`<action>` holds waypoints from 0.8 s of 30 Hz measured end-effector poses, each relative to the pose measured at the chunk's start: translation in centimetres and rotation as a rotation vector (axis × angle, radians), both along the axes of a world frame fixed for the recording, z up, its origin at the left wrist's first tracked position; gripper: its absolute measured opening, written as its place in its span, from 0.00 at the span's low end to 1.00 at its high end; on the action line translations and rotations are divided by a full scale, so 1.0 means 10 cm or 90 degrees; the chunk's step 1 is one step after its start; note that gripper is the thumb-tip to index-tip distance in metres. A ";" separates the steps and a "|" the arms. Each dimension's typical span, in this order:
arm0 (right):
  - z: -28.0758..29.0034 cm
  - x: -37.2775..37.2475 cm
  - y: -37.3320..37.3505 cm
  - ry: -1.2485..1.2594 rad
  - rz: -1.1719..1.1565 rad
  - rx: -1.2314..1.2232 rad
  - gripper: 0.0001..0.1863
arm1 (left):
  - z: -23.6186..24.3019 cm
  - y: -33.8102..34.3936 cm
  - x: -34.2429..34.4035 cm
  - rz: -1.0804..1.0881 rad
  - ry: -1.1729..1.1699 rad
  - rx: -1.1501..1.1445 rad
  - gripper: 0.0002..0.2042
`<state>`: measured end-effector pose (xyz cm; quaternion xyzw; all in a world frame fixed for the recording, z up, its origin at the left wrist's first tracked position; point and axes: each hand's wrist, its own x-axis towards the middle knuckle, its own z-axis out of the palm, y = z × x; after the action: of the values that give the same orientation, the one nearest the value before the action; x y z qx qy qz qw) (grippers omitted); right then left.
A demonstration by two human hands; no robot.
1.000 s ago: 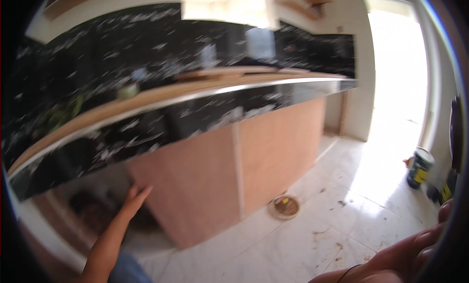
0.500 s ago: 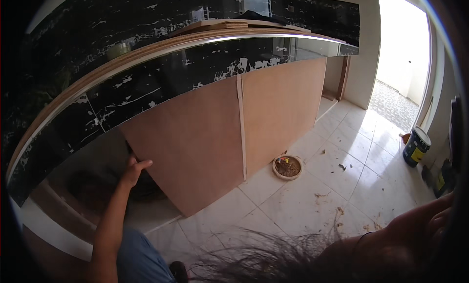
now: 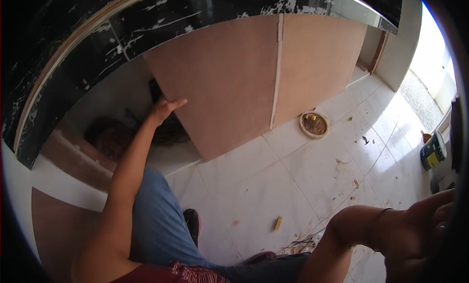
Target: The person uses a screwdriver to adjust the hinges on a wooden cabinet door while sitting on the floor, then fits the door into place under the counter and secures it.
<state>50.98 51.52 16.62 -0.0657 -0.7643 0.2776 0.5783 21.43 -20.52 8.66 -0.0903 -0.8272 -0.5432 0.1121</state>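
My left hand (image 3: 165, 110) grips the free left edge of a brown plywood cabinet door (image 3: 220, 83) under the counter. The thumb lies on its front face; the other fingers are behind the edge, mostly hidden. A dark object (image 3: 155, 90) shows behind the door just above this hand. To the right, a lighter plywood panel (image 3: 320, 63) meets the door at a pale vertical strip (image 3: 276, 78). My right hand (image 3: 425, 227) is raised close at the right rim, its fingers curled. Shadow and the rim hide whatever it may hold.
The black marble-patterned counter front (image 3: 195, 17) overhangs the cabinet. Left of the door, dark items (image 3: 110, 136) lie in the shadowy opening. On the white tiled floor are a round dish (image 3: 314, 125) of brown matter, a yellow piece (image 3: 278, 223), scraps and twigs (image 3: 303, 243). A dark bucket (image 3: 433, 151) stands right.
My view has tipped down and shifted left, showing my legs and more floor. The left hand keeps its grip on the door edge; the right forearm shows more fully.
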 end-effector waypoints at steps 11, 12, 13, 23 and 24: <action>-0.49 -1.16 -0.36 -0.183 0.124 0.065 0.12 | -0.27 -0.37 -0.07 -0.036 -0.209 -0.131 0.33; -0.58 -1.27 -0.38 -0.198 0.135 0.063 0.12 | -0.27 -0.48 -0.10 0.005 -0.232 -0.130 0.33; -0.68 -1.35 -0.37 -0.218 0.140 0.063 0.12 | -0.32 -0.53 -0.14 0.044 -0.255 -0.127 0.33; -1.49 -1.82 -0.20 -0.310 0.205 0.028 0.12 | -0.40 -0.27 -0.19 0.065 -0.120 -0.115 0.31; -1.49 -1.87 -0.20 -0.313 0.211 0.031 0.12 | -0.40 -0.27 -0.22 0.080 -0.106 -0.084 0.30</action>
<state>32.29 49.52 1.74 0.0086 -0.8883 0.3259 0.3237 19.20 -23.19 4.64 0.0000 -0.8715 -0.4853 0.0706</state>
